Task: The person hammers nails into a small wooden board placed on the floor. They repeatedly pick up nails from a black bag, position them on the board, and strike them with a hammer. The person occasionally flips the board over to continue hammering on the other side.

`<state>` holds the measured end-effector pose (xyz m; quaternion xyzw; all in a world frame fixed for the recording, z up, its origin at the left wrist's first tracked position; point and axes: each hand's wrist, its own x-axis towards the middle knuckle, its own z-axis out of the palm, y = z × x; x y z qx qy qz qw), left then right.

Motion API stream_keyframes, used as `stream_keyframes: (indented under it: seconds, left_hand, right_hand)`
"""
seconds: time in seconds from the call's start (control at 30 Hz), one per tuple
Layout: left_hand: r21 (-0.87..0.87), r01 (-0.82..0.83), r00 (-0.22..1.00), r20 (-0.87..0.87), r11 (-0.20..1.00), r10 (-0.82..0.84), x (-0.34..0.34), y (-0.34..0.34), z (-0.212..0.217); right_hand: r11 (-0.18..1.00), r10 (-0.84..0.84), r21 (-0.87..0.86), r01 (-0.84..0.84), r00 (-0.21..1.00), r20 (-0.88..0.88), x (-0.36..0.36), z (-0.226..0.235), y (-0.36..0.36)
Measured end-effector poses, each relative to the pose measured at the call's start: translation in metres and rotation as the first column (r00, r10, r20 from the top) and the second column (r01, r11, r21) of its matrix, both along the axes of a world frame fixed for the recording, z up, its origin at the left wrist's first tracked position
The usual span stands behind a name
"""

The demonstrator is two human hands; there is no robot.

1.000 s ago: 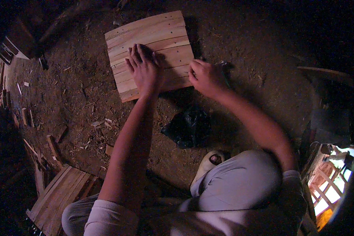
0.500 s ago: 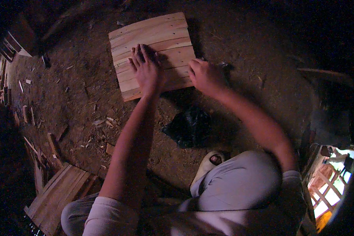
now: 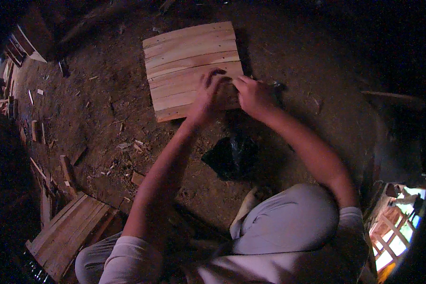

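Observation:
A square wooden panel (image 3: pixel 189 61) made of several pale slats lies flat on the dirt floor in front of me. My left hand (image 3: pixel 207 94) rests on its near right part with the fingers curled toward my right hand. My right hand (image 3: pixel 253 94) is closed at the panel's right edge, right beside the left one. A small dark tool (image 3: pixel 277 86) sticks out from the right hand's far side; what kind it is cannot be made out. Whether the left hand pinches anything is hidden by its fingers.
A crumpled black bag (image 3: pixel 232 156) lies on the dirt between the panel and my knees. A second slatted panel (image 3: pixel 68 232) sits at the lower left, with wood offcuts (image 3: pixel 66 168) and chips around it. Boards (image 3: pixel 23 45) are stacked at the upper left.
My left hand has slid right across the panel and curled its fingers, meeting my right hand. The right hand stays at the panel's right edge.

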<state>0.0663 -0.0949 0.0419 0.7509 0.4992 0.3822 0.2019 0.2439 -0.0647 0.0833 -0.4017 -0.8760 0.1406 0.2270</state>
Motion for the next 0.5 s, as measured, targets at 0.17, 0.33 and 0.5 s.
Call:
stream_keyframes:
  seconds: [0.17, 0.33, 0.5]
  left_hand:
    - [-0.315, 0.12, 0.732, 0.669, 0.941, 0.131, 0.022, 0.002, -0.013]
    - [-0.358, 0.141, 0.595, 0.776, 0.923, 0.21, 0.016, 0.013, -0.057]
    - [-0.099, 0.034, 0.879, 0.477, 0.995, 0.017, 0.035, 0.004, -0.02]
  right_hand:
    - [0.996, -0.023, -0.084, 0.022, 1.0, -0.007, 0.001, 0.0, 0.004]
    - [0.957, -0.02, -0.288, 0.031, 0.999, 0.039, -0.007, 0.009, 0.009]
    - [0.98, -0.124, -0.163, 0.116, 0.991, -0.043, 0.02, 0.002, -0.005]
